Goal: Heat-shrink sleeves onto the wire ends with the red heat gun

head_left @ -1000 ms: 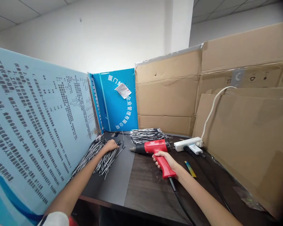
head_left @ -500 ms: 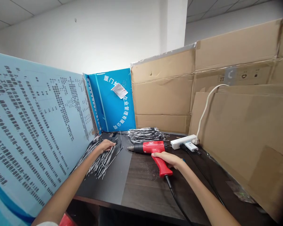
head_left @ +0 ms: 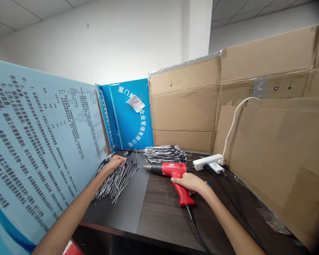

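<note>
My right hand (head_left: 190, 182) is wrapped round the handle of a red heat gun (head_left: 181, 189), thumb on the near side. The gun's black front and metal nozzle (head_left: 147, 167) point left, and its cord runs down from the handle's end. My left hand (head_left: 118, 162) rests at the far end of a loose pile of thin black-and-white wires (head_left: 117, 184), fingers bent and pressed together. Whatever sits between those fingertips is too small to make out. Beyond the heat gun lies a second bundle of similar wires (head_left: 166, 154).
A white power strip (head_left: 207, 161) with plugs and a white cable stands at right. Cardboard panels (head_left: 186, 109) and a blue printed board (head_left: 130, 124) wall the back; a pale blue printed panel (head_left: 42, 141) borders the left. The dark table's (head_left: 154, 212) front edge shows below.
My left hand has shifted slightly left along the wires. My right hand has settled a little lower on the heat gun, whose handle end sits slightly lower. The view has tilted a little.
</note>
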A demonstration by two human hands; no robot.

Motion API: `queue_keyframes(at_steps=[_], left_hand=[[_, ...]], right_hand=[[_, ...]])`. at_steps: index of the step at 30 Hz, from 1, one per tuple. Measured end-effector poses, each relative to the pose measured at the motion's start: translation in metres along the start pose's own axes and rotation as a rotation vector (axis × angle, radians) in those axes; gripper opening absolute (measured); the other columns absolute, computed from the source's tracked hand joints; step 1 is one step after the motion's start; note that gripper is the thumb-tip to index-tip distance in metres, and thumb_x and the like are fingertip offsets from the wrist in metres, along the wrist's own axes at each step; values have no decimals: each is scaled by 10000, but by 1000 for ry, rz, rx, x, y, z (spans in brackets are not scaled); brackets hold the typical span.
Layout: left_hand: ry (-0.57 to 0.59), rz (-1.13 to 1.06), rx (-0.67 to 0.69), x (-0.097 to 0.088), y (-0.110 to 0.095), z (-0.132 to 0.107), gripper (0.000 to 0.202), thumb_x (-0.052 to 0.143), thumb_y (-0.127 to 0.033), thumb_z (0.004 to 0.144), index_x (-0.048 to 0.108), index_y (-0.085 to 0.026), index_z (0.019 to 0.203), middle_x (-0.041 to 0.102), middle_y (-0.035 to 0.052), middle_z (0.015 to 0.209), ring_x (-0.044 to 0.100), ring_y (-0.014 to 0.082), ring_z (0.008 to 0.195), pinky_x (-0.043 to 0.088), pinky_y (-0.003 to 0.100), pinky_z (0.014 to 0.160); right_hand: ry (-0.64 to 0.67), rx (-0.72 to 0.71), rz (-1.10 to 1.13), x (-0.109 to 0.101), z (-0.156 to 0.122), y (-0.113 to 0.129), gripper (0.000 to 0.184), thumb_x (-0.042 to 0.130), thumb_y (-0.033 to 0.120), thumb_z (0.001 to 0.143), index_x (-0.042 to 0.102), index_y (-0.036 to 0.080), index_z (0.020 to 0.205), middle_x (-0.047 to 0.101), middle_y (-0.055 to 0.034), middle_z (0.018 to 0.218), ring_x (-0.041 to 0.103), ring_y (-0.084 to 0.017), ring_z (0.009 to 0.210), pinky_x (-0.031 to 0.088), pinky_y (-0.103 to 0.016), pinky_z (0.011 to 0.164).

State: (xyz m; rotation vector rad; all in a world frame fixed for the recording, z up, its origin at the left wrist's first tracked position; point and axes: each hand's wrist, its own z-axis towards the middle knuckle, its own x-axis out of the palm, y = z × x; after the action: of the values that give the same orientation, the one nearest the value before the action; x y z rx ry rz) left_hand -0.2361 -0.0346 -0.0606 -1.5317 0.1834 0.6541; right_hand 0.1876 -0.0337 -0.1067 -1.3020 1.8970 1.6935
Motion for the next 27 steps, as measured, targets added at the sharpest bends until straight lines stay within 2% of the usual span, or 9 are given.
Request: queue_keyframes(at_steps=[4, 8, 10, 13, 15, 17, 21, 24, 27], left_hand=[[-11, -68, 133, -18, -41, 4, 545, 776, -656, 605, 686, -136, 744, 526, -2, 591, 449, 123, 565, 371, 241, 554], [118, -200, 241, -18, -96, -5, 503, 804, -594, 665, 689, -147, 863, 622, 35, 772, 506, 127, 663, 419, 239, 625], [248, -326, 285, 1, -119, -15, 435, 812, -536, 704, 673, -150, 851, 609, 24, 758, 494, 113, 648, 409, 229, 611], [442, -484, 297, 51, -141, -33, 367, 827, -458, 728, 654, -143, 805, 600, 14, 725, 480, 89, 603, 385, 212, 577], [565, -550, 292, 87, -148, -43, 345, 833, -428, 732, 664, -136, 800, 612, 20, 725, 496, 88, 600, 387, 210, 577], [651, -604, 314, 119, -151, -51, 314, 841, -394, 731, 687, -129, 802, 625, 29, 739, 512, 89, 616, 382, 202, 575], [634, -698, 356, 161, -148, -52, 280, 840, -376, 741, 716, -128, 775, 646, 33, 754, 502, 79, 609, 368, 192, 561], [563, -731, 347, 180, -141, -45, 287, 855, -378, 721, 727, -126, 770, 611, 2, 646, 428, 58, 525, 323, 187, 512], [562, -789, 298, 191, -132, -39, 304, 863, -401, 702, 735, -133, 769, 633, 18, 658, 499, 88, 554, 381, 206, 538]], right_hand=[[-257, -94, -172, -11, -12, 4, 511, 621, 631, 833, 615, 194, 568, 647, -104, 579, 652, -262, 569, 409, -314, 564], [-374, -407, 70, -28, -18, 24, 351, 697, 486, 824, 705, 195, 628, 693, -88, 649, 627, -251, 642, 390, -299, 584], [-371, -568, 325, -35, -20, 44, 290, 669, 476, 854, 786, 212, 829, 749, -69, 811, 639, -243, 737, 430, -293, 632], [-365, -596, 682, -40, -21, 77, 393, 669, 528, 853, 779, 219, 1071, 751, -56, 890, 613, -193, 706, 441, -266, 586], [-311, -618, 840, -41, -20, 92, 433, 715, 521, 822, 764, 212, 1121, 740, -61, 957, 598, -172, 715, 430, -240, 543], [-298, -623, 949, -41, -17, 98, 405, 748, 510, 799, 782, 184, 1038, 708, -46, 837, 560, -147, 671, 413, -217, 516], [-265, -605, 1106, -41, -10, 87, 354, 776, 494, 790, 772, 140, 794, 600, -11, 665, 501, -108, 618, 366, -179, 487], [-229, -523, 1220, -41, -5, 73, 344, 835, 471, 735, 778, 146, 832, 567, 8, 643, 466, -90, 582, 377, -172, 484], [-202, -499, 1249, -38, 1, 63, 355, 850, 472, 713, 785, 151, 850, 520, 30, 602, 428, -85, 533, 408, -196, 483]])
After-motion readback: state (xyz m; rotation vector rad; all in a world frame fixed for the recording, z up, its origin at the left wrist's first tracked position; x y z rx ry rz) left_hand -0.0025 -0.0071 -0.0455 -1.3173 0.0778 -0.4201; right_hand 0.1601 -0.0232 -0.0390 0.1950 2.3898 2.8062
